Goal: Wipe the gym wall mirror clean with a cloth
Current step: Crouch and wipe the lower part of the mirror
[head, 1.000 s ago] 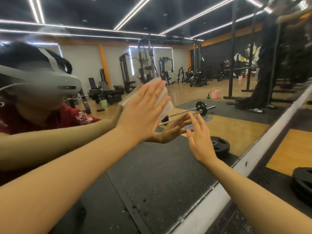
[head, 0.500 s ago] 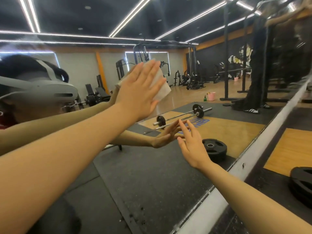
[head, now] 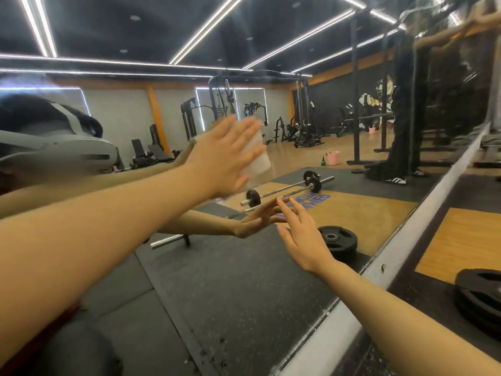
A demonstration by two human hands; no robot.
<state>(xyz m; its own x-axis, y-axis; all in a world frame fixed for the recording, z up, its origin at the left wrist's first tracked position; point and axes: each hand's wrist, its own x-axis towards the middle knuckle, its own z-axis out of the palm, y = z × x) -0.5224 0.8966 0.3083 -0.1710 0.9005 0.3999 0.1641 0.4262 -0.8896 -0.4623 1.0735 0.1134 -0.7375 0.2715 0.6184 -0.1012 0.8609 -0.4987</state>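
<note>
Black specks low on the mirror, nearest the camera, not yet reached by any wiping. Just beside that, along the pale sill strip, stacked weight plates on the real floor: probably a nuisance for the feet when shifting sideways, no bar to the arms. Further out, right hand laid open against the glass, fingertips meeting their own reflection, holding nothing, likely just bracing. Beyond it and higher, left hand spread flat over the white cloth, pinning it to the mirror by palm pressure and not by any closed grasp, edges blurred with motion. Carried upward and to the right across the glass over the last second, from about level with the reflected red shirt to up among the reflected machines; judged mid-stroke, working the upper middle of the pane, with the low band and the far right stretch seemingly left to do. Deeper in the reflection only: a barbell, a single plate, a pink bucket with a small green bottle just beside it, well out of reach. Farthest right, glass wavy and smeared; too blurred to tell dirt from distortion.
</note>
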